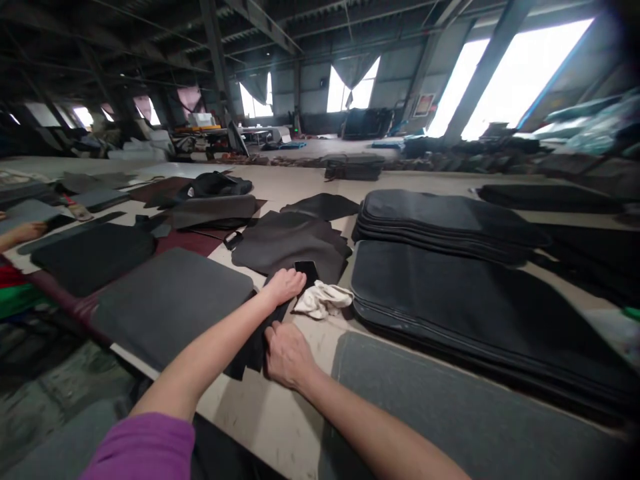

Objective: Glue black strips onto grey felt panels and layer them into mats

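My left hand (286, 285) reaches across the bench with its fingers curled down on the far end of a narrow black piece of sheet material (256, 343). Just past those fingertips lies a dark, phone-like rectangle (306, 271). Closer to me, my right hand (289, 353) is closed on the right edge of the same black piece, its fingertips partly hidden. A crumpled white cloth (323, 300) lies right of both hands. To the left is a large dark grey sheet (175, 303); beyond the hands, dark cut pieces (290, 241) form a loose pile.
Stacked black panels (450, 293) with rounded corners rise on the right, behind a flat grey panel (400, 393). The bench edge (240, 437) runs along my side. At far left, a co-worker's hand (27, 232) is near other dark pieces.
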Tool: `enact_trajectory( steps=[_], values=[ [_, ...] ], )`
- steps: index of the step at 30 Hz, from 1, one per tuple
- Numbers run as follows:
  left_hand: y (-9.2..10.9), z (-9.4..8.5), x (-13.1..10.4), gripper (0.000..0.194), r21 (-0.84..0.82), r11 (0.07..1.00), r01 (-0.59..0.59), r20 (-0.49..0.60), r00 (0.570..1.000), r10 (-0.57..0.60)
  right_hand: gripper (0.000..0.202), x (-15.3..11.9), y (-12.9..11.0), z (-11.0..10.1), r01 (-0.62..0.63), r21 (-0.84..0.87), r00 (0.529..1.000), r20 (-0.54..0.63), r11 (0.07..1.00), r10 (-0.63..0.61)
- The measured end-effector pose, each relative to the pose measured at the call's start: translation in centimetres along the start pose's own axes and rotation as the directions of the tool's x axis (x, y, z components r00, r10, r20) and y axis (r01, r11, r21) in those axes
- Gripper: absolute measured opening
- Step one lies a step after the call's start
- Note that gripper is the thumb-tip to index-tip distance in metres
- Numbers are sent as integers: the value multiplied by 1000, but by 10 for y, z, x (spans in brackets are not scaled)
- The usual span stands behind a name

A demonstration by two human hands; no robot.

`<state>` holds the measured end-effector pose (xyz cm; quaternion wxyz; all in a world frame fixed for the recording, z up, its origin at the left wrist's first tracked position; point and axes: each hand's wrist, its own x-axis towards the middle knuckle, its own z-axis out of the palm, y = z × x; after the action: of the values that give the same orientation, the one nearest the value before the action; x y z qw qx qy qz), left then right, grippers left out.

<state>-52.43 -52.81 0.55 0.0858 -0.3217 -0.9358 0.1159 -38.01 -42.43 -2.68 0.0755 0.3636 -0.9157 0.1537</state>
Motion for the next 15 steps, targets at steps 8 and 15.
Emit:
enact_trajectory(
  steps=[8, 15],
  values=[
    [-18, -4, 47, 38, -84, 959, 272, 42, 962, -270, 18, -2, 3, 7, 17, 10, 1000, -22, 1000, -17],
    [-107, -8, 45, 36, -265, 798, 541, 65, 836, -545, 16, -3, 5, 10, 1, 14, 999, -39, 1000, -1]
  ],
)
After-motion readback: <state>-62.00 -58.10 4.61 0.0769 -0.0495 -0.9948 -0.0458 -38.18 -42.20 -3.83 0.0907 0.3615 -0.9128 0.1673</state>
